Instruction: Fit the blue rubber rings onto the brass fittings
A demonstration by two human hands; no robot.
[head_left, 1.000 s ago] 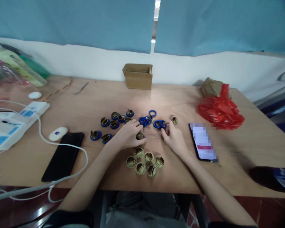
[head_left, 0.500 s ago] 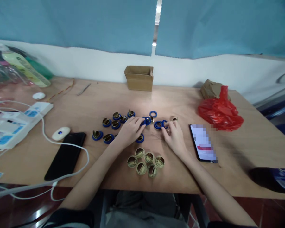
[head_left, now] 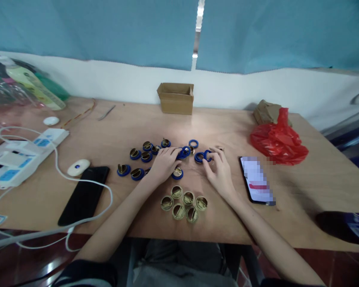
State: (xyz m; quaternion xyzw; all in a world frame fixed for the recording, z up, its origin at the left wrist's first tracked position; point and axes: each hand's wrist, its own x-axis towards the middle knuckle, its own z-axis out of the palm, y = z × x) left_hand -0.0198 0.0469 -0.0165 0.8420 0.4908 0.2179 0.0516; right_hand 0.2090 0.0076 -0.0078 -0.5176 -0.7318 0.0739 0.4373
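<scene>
At the blue rings (head_left: 184,152), left hand (head_left: 165,164) has moved forward — grip unclear — right hand (head_left: 219,171) pinches one ring (head_left: 205,155).

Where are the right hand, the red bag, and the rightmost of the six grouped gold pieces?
Right hand (head_left: 219,170), head view: back of the hand.
Red bag (head_left: 278,141), head view: its crumpled body.
Rightmost grouped gold piece (head_left: 201,203), head view: centre of its face.

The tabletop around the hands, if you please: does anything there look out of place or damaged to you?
Nothing looks spilled or damaged. One round metal piece, partly hidden behind the right hand, seems slightly stray: it lies apart from the cluster of six metal pieces nearer the person.
</scene>
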